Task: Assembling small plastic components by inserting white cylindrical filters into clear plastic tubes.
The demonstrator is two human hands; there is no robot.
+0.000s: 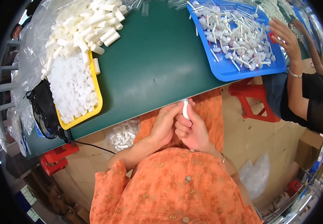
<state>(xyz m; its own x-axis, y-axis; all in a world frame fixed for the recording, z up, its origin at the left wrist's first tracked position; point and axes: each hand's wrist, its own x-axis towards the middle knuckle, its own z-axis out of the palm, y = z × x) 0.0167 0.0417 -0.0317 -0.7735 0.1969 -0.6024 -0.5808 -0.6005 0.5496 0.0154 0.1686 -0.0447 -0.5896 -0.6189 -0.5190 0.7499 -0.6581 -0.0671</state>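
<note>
My hands meet just off the table's front edge, above my lap. A small white cylindrical piece [185, 110] stands upright between them, its kind too small to name. My right hand [195, 131] is closed around it, thumb pressed along its side. From the other side my left hand [166, 123] grips near its top, and its fingertips are partly hidden. To the left lies a yellow tray [99, 98] of small white plastic caps [72, 86]. Behind it is a heap of white foam-like cylinders [90, 28].
A blue tray [221, 75] full of white stemmed parts sits at the right, beside a co-worker's hand [286, 39]. Red stools [249, 100] stand under the green table [150, 71]. A bag of white pieces [122, 136] is below; a black cable [94, 144] hangs left.
</note>
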